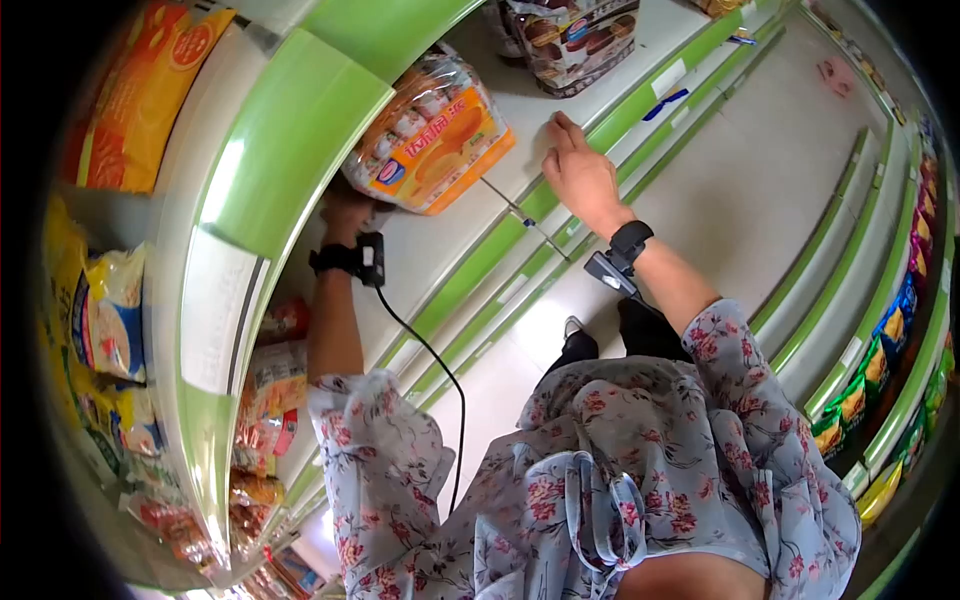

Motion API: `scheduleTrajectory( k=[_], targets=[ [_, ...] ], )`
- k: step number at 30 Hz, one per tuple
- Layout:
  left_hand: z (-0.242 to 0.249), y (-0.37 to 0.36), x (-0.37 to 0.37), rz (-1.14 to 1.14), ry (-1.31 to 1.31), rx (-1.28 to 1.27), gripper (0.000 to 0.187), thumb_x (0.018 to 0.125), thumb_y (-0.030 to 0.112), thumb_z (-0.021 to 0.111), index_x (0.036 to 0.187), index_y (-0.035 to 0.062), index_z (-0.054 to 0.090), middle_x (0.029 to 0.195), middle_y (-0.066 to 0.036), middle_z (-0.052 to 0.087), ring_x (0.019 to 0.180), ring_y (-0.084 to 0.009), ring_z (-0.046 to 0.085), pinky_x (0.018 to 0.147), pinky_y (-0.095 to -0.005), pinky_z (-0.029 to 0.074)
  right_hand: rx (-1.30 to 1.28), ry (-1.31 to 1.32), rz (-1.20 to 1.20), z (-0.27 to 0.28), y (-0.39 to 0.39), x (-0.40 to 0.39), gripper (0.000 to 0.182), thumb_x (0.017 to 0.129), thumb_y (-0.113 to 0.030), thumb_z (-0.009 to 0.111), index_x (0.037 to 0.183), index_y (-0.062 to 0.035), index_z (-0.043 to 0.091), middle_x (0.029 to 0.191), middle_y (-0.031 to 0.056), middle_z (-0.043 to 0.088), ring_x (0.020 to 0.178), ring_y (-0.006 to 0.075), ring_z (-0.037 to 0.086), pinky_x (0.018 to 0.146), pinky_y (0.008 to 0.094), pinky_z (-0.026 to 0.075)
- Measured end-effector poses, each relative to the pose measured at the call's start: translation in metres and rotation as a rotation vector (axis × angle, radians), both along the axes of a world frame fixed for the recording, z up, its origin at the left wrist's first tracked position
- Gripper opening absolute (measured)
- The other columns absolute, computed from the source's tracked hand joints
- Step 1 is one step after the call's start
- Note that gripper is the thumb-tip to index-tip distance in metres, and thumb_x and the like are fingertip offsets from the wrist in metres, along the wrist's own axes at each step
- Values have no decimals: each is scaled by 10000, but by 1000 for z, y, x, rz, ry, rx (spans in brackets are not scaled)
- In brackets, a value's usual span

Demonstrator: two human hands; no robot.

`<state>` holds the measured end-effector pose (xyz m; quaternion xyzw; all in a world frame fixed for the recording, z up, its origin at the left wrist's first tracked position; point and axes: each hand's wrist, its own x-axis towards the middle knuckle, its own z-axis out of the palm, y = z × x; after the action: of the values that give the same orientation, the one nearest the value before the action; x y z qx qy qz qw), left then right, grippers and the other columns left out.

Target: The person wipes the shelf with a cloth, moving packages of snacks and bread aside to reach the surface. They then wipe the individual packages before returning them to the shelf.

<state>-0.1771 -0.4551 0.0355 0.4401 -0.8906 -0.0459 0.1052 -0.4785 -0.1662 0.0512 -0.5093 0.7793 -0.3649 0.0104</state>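
My left hand (347, 212) reaches under the green shelf edge and grips the end of an orange pack of biscuits (432, 140), which sits tilted on the white shelf (440, 240). My right hand (578, 172) rests flat on the same shelf near its green front edge, to the right of the pack, fingers together and holding nothing. Each wrist carries a black band with a small device; a black cable hangs from the left one.
A brown pack of chocolate biscuits (572, 40) stands further along the shelf. Yellow and orange snack bags (105, 310) fill the shelves at left. Across the aisle floor (740, 190), more green shelves hold colourful packets (890, 340).
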Motion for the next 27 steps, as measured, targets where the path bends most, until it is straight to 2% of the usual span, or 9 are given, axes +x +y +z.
scheduleTrajectory(
  k=[4,9,13,15,17,19,21,23,27],
  targets=[
    [-3,-46,10,-65,93,48,541,819,372,584,1288,112,513,1286,-166,522,1177,-361,470,971,-472,394,42,-20,-11,-1,-4,2,431,870,-195,490,1255,-1,475,1376,126,444,930,341,631,783,448,533],
    [-7,-54,24,-95,89,-14,526,842,373,569,1280,89,510,1213,-176,572,1117,-353,530,942,-446,418,56,-28,-10,2,-1,5,416,874,-191,477,1250,-13,481,1379,112,447,940,338,630,784,436,535],
    [-3,-41,55,-70,1,-152,515,860,373,557,1274,70,507,1155,-183,612,1068,-346,579,918,-426,437,69,-24,-29,2,-1,3,415,876,-193,472,1248,-10,482,1381,111,447,918,336,638,773,428,541],
    [9,-31,69,-43,-110,-231,580,807,318,601,1338,121,472,1139,-204,604,1041,-363,575,871,-460,462,54,-24,-37,1,-5,2,416,875,-194,473,1246,-7,482,1383,113,443,915,333,639,767,428,544],
    [31,-7,61,88,-21,-17,619,789,323,609,1358,133,455,1234,-196,559,1078,-372,563,903,-452,460,49,-18,-32,-2,-4,3,417,875,-195,474,1245,-2,481,1385,118,440,917,330,640,761,430,547],
    [-3,-43,78,47,-148,-250,645,783,345,613,1371,142,444,1272,-181,542,1111,-364,548,923,-453,447,57,-29,-30,1,-2,3,420,874,-199,476,1241,6,481,1388,125,435,911,328,643,756,429,550],
    [-10,-47,55,-21,18,-4,595,770,359,624,1301,116,506,1289,-150,542,1172,-347,503,960,-451,405,57,-19,-27,3,-4,3,422,873,-202,477,1236,12,482,1389,131,433,902,327,647,752,428,552],
    [-13,-39,25,-147,212,124,563,760,361,636,1246,95,536,1297,-146,537,1183,-341,492,954,-452,407,53,7,-34,3,-4,5,421,872,-205,478,1229,18,485,1388,137,433,889,327,652,748,427,554],
    [2,19,1,-78,64,105,557,770,361,623,1251,98,525,1289,-143,527,1174,-349,479,925,-471,429,64,-15,-20,4,-4,5,417,873,-207,473,1223,20,491,1383,139,440,875,340,654,745,430,554]
  ],
)
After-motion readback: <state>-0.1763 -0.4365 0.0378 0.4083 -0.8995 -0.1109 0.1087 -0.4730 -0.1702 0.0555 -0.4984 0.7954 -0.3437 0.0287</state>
